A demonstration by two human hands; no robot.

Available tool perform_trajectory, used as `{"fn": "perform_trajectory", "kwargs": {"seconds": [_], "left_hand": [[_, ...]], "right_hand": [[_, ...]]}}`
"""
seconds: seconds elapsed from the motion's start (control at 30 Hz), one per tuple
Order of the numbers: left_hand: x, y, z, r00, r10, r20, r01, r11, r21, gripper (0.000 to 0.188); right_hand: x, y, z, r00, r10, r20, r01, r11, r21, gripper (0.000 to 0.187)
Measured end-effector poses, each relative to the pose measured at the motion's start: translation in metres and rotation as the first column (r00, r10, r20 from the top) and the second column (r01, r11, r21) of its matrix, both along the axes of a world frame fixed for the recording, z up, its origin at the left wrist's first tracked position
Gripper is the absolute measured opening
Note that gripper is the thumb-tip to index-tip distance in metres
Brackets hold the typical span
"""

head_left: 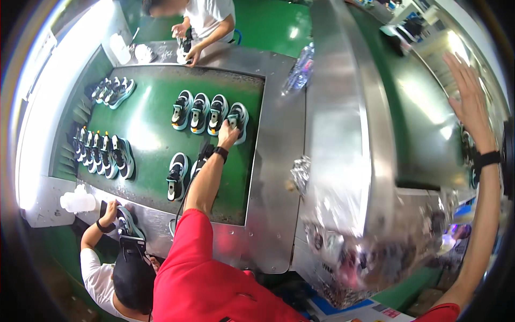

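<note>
My left hand (229, 135) reaches out over the green conveyor belt (153, 185), its fingers closed at the collar of a black, white and pale-blue sneaker (240, 119). That sneaker stands at the right end of a short row, beside a similar sneaker (216, 114) and others. Nearer to me, another sneaker (177, 176) sits on the belt, with one more partly hidden behind my left forearm. Far to the right, my right hand (468, 96) is raised with its fingers stretched out flat, holding nothing, beside a second green belt (424, 102).
Two groups of sneakers (122, 156) stand at the belt's left end. One co-worker (212, 27) handles a shoe across the belt; another (134, 279) holds one at the near left. Plastic bottles (300, 68) lie on the steel edge. Clear plastic wrapping (375, 257) covers things at right.
</note>
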State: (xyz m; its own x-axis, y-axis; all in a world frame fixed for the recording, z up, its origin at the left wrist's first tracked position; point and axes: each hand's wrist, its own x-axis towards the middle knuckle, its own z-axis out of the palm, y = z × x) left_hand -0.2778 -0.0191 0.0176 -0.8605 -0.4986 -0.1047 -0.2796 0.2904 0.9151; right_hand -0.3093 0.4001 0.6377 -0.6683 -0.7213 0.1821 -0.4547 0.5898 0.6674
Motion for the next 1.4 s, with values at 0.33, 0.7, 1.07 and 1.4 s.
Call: {"fn": "perform_trajectory", "kwargs": {"seconds": [0.33,0.7,1.07,1.4], "left_hand": [[0.11,0.079,-0.019,0.977,-0.199,-0.081,0.193,0.978,-0.079,0.071],[0.338,0.201,0.068,0.749,-0.662,0.026,0.461,0.549,0.697,0.016],[0.318,0.27,0.299,0.157,-0.88,-0.448,0.526,-0.31,0.792,0.068],[0.446,0.472,0.414,0.069,-0.584,-0.809,0.644,-0.593,0.484,0.075]], "right_hand": [[-0.194,-0.005,-0.036,0.946,0.322,-0.041,-0.304,0.923,0.234,0.066],[-0.109,0.028,-0.04,0.977,-0.208,-0.056,0.204,0.977,-0.064,0.057],[0.256,0.094,0.007,0.969,-0.235,-0.075,0.086,0.609,-0.789,0.064],[0.625,0.119,-0.077,0.718,-0.559,0.415,0.25,-0.35,-0.903,0.073]]}}
